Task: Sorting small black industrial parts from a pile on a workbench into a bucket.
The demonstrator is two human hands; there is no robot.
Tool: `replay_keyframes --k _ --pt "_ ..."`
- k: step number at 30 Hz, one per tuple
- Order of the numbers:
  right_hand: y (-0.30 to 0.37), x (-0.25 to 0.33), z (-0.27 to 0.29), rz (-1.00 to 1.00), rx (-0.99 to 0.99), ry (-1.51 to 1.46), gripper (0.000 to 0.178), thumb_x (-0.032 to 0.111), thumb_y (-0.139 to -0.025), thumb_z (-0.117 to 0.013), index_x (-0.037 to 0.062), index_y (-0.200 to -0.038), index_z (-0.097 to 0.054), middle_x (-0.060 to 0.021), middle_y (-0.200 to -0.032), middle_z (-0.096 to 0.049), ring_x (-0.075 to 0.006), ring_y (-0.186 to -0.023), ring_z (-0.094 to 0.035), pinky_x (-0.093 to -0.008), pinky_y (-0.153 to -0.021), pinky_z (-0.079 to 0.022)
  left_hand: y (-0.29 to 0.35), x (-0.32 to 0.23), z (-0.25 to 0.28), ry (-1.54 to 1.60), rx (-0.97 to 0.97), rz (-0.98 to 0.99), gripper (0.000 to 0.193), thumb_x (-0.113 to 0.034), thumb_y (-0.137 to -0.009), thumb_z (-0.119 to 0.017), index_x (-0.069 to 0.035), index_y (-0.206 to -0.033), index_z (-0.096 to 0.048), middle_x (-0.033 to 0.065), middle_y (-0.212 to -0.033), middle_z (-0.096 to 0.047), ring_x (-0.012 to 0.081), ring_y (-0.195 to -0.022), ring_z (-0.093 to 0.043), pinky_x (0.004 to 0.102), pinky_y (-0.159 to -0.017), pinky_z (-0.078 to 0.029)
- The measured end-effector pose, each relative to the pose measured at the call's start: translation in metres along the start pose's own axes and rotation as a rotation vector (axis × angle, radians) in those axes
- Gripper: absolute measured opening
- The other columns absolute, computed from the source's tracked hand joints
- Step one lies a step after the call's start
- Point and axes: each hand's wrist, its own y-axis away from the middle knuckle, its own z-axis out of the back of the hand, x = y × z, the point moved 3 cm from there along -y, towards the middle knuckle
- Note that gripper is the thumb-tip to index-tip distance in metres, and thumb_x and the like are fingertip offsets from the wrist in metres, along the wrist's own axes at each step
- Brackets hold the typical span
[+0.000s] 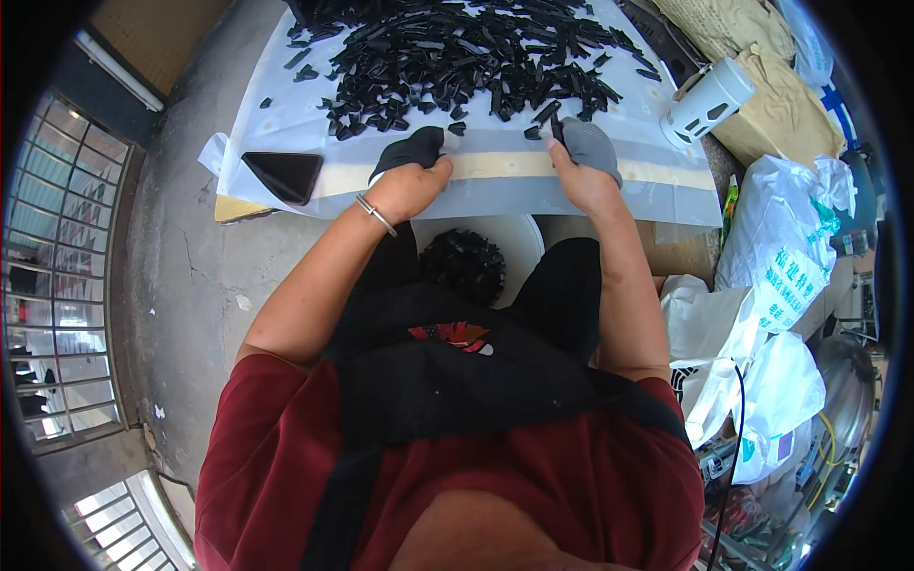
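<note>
Black plastic pieces [457,57], heaped across the far half of the white sheet [590,181] on the worktop, with a few strays at the near edge. Right hand [586,157], gloved in grey, pinched shut on one small black piece [555,124] at the pile's fringe; left hand [411,167], in a dark glove, curled closed at the sheet's edge, perhaps on another piece, though hard to tell from here. Best done by taking pieces singly from the near fringe, gripping firmly, and dropping them straight into the white bucket [519,243] between the knees, already part filled. Phone [283,174] at left and cup [706,100] at right, worth keeping clear of.
</note>
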Motion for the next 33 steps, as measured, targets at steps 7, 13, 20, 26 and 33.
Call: replay_keyframes --k 7,13,20,26,33 --pt "0.071 0.089 0.002 0.340 0.079 -0.307 0.030 0.027 -0.081 -0.054 0.0055 -0.102 -0.056 -0.0141 -0.086 -0.059 -0.0331 -0.083 -0.055 -0.0418 -0.071 -0.043 0.047 -0.009 -0.014 0.547 0.299 0.012 0.030 -0.023 -0.087 -0.051 -0.003 -0.109 -0.055 0.0082 -0.092 -0.062 0.0127 -0.080 -0.055 0.0255 -0.072 -0.044" --pt "0.074 0.097 0.012 0.355 0.034 -0.240 0.022 0.023 -0.077 -0.060 0.0070 -0.092 -0.059 -0.0095 -0.078 -0.059 -0.0284 -0.070 -0.057 -0.0376 -0.062 -0.044 0.066 -0.029 -0.003 0.120 0.252 -0.383 0.035 -0.033 -0.089 -0.042 -0.006 -0.109 -0.053 0.0162 -0.093 -0.059 0.0290 -0.082 -0.058 0.0330 -0.069 -0.047" --pt "0.077 0.103 0.022 0.364 -0.119 -0.241 0.017 0.019 -0.077 -0.062 0.0047 -0.085 -0.060 -0.0110 -0.073 -0.059 -0.0276 -0.067 -0.057 -0.0365 -0.060 -0.044 0.061 -0.025 -0.002 0.366 0.173 -0.087 0.046 -0.041 -0.091 -0.034 -0.002 -0.091 -0.058 0.0133 -0.074 -0.061 0.0281 -0.068 -0.058 0.0343 -0.063 -0.046" --pt "0.088 0.102 0.023 0.289 -0.032 -0.274 0.019 0.022 -0.082 -0.054 0.0050 -0.085 -0.060 -0.0098 -0.076 -0.060 -0.0299 -0.070 -0.056 -0.0394 -0.062 -0.044 0.061 -0.021 -0.002 0.435 0.103 -0.002 0.049 -0.043 -0.091 -0.033 -0.001 -0.085 -0.059 0.0122 -0.067 -0.059 0.0265 -0.064 -0.058 0.0336 -0.061 -0.045" --pt "0.087 0.104 0.025 0.337 -0.169 -0.071 0.015 0.022 -0.080 -0.056 0.0081 -0.083 -0.061 -0.0089 -0.073 -0.059 -0.0278 -0.065 -0.056 -0.0383 -0.057 -0.043 0.061 -0.030 0.003 0.437 0.087 -0.066 0.045 -0.039 -0.092 -0.033 -0.002 -0.089 -0.057 0.0127 -0.070 -0.060 0.0284 -0.065 -0.058 0.0350 -0.063 -0.045"
